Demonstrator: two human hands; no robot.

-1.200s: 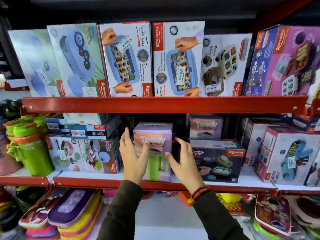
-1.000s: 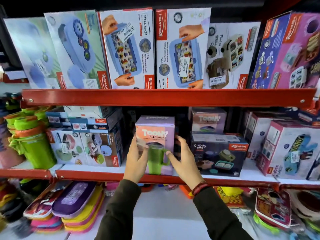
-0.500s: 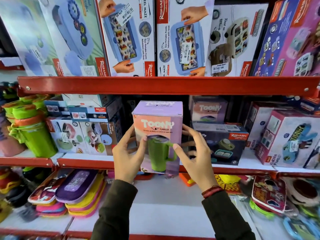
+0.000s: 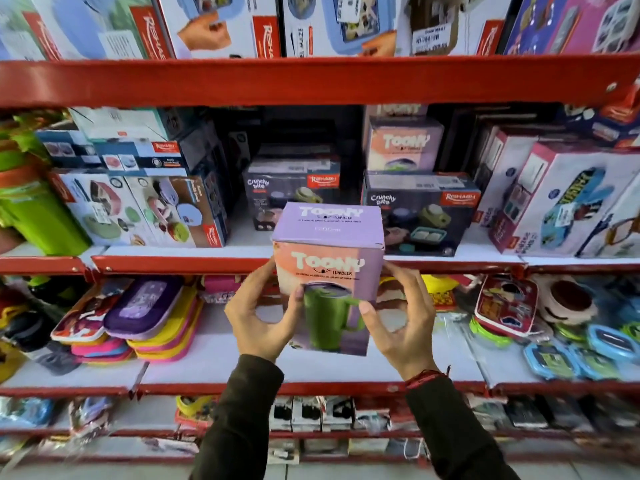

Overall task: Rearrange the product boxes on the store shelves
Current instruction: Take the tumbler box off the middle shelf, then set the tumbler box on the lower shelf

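Both hands grip one item: the left hand point(image 4: 258, 315) and the right hand point(image 4: 403, 320) are clamped on opposite sides of a purple Toony tumbler box point(image 4: 329, 271), thumbs laid across its printed front, remaining fingers wrapped behind the side panels. The box is held upright in the air, clear of the shelving, in front of the red lip of the middle shelf point(image 4: 180, 263) and not touching it. Its front panel carries a picture of a green tumbler. Dark sleeves cover both forearms; a red thread band point(image 4: 424, 377) sits at the right wrist.

On the middle shelf, directly behind the held box, stands a dark Crunchy Bite box point(image 4: 291, 183), set back from the edge. A second Crunchy Bite box point(image 4: 420, 211) sits just to its right, nearer the lip, with another Toony box point(image 4: 403, 143) stacked on top. Left of the gap is a stack of lunch-set boxes point(image 4: 138, 206), and green bottles point(image 4: 38, 213) occupy the far left. The shelf below holds flat pouches point(image 4: 138, 310) in a pile.
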